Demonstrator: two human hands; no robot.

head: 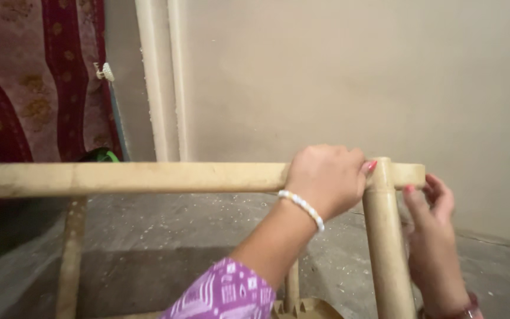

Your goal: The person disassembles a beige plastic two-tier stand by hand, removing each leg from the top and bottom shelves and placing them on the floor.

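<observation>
We saw the left hand (326, 180) closed around the horizontal wooden bar (131, 178), which ran leftward from it; the right hand (435, 204), fingers loosely curled, touched the bar's right end beside the upright post (388, 254).

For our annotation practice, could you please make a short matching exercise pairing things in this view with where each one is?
Things:
1. left hand
2. right hand
3. red patterned curtain
4. white bead bracelet

Places:
A. hanging at the far left
B. wrapped over the horizontal wooden bar
C. around the left wrist
D. at the bar's right end, beside the slanting wooden post

Pairs: 1-B, 2-D, 3-A, 4-C
</observation>
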